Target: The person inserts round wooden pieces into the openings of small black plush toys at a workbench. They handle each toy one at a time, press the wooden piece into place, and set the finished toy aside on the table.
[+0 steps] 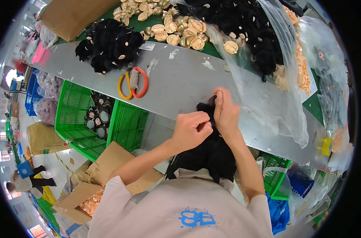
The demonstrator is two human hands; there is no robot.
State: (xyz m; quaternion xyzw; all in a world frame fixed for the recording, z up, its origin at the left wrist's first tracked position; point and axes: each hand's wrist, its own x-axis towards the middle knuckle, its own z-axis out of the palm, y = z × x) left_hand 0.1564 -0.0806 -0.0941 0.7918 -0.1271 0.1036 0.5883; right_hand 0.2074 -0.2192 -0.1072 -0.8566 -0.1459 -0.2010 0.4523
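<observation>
Near the front edge of the metal table, my right hand grips a small black plush piece with thumb and fingers raised around it. My left hand is closed in a pinch at the piece's lower side; its fingertips hide what they hold. Black cloth lies over my lap just below the hands. Farther left on the table sits a pile of black plush pieces with small pale patches. Scissors with one yellow and one red handle lie beside that pile, their middle wrapped.
Moulded tan and gold face pieces cover the table's back. A clear plastic bag of more black plush spreads at right. Green crates stand left below the table, near an open carton. Yellow tape sits far right.
</observation>
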